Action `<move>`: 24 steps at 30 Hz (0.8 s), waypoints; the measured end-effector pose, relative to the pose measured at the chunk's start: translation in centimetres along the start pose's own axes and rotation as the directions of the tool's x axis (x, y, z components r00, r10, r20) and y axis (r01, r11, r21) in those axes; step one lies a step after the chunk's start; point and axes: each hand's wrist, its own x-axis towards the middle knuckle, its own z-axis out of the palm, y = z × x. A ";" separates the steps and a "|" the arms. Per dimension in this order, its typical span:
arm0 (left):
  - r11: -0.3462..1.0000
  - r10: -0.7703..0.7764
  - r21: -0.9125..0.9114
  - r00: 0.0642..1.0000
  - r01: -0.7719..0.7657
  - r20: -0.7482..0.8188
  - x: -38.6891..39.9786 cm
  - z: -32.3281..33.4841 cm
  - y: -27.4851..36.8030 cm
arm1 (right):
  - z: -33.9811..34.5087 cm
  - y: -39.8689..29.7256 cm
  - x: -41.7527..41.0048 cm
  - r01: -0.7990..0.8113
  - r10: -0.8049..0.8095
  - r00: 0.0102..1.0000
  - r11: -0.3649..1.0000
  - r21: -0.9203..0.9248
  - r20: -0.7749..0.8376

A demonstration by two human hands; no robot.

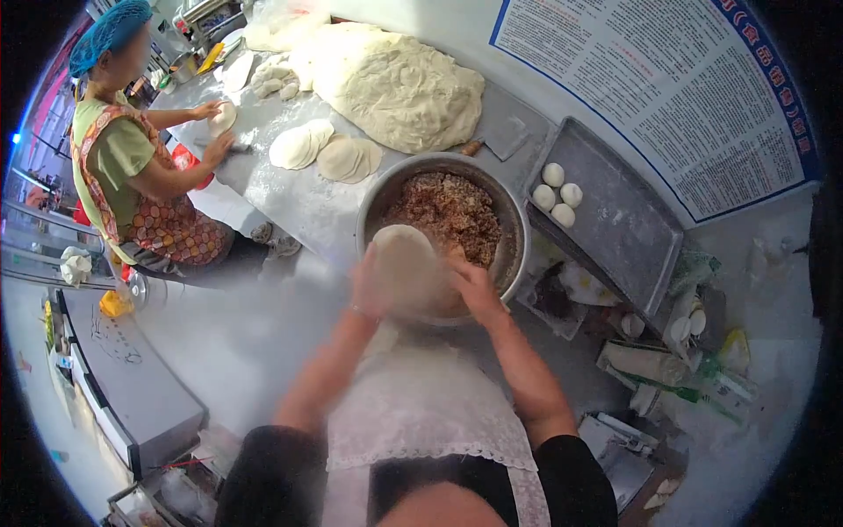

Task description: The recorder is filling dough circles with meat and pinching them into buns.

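My left hand (369, 286) holds a flat round dough wrapper (405, 260) over the near left side of a large metal bowl (523, 247). The wrapper is pale and slightly blurred. Crumbly brown filling (454, 204) is heaped inside the bowl. At the bowl's near right side is my right hand (479, 286), its fingers bent toward the filling and close to the wrapper's right edge. Whether those fingertips pinch anything is not visible. Beyond the bowl lie two fanned stacks of dough wrappers, the left stack (299, 145) and the right stack (348, 159).
A big dough mass (402, 85) rests on the floured table (257, 191). To the right, a metal tray (612, 217) carries several white dough balls (554, 174). A co-worker (138, 158) at the left handles a wrapper (222, 118). A scraper (510, 138) lies behind the bowl.
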 end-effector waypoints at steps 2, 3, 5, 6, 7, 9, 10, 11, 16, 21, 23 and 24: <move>0.998 -0.011 0.061 1.000 0.010 0.018 -0.1 0.6 -0.3 | 0.8 -1.6 1.1 -0.210 0.160 0.978 0.759 0.616 0.135; 0.993 -0.021 0.118 0.999 0.017 0.033 -0.3 1.3 -0.5 | 0.9 -3.0 1.4 -0.193 0.084 0.981 0.559 0.806 0.177; 0.973 -0.041 0.230 0.997 0.026 0.061 -0.7 2.5 -1.0 | 1.0 -3.2 1.8 -0.188 0.000 0.980 0.312 0.931 0.197; 0.958 -0.054 0.284 0.996 0.030 0.075 -0.8 2.9 -1.3 | 1.0 -2.5 1.9 -0.144 0.067 0.990 0.497 0.855 0.128; 0.941 -0.067 0.338 0.994 0.033 0.088 -0.9 3.1 -1.5 | 0.9 -1.7 1.9 -0.113 0.118 0.992 0.664 0.739 0.046; 0.932 -0.098 0.356 0.993 0.069 0.062 -0.8 3.2 -1.5 | 0.4 -1.0 1.8 -0.037 0.066 0.997 0.825 0.565 -0.032; 0.921 -0.128 0.376 0.991 0.105 0.035 -0.8 3.2 -1.5 | 0.4 -1.0 1.9 0.039 -0.005 0.995 0.934 0.354 -0.096; 0.922 -0.124 0.374 0.992 0.103 0.034 -0.7 3.2 -1.4 | 0.4 -1.1 1.8 0.037 -0.005 0.996 0.935 0.353 -0.092; 0.313 -0.033 0.925 0.971 -0.216 0.238 -0.9 3.0 -1.3 | 0.3 -5.1 1.5 -0.106 0.179 0.982 0.798 0.593 -0.066; 0.321 -0.075 0.901 0.941 -0.291 0.331 0.6 -1.1 -2.0 | -0.5 -4.6 1.3 0.121 -0.117 0.992 0.989 0.082 -0.054; 0.334 -0.101 0.911 0.952 -0.242 0.290 0.5 -1.5 -1.8 | -0.5 -5.6 1.3 0.262 -0.267 0.962 0.961 -0.093 -0.054; 0.390 -0.147 0.914 0.972 -0.113 0.183 0.0 -1.4 -1.7 | -0.3 -6.6 1.2 0.178 -0.179 0.982 0.984 -0.021 -0.066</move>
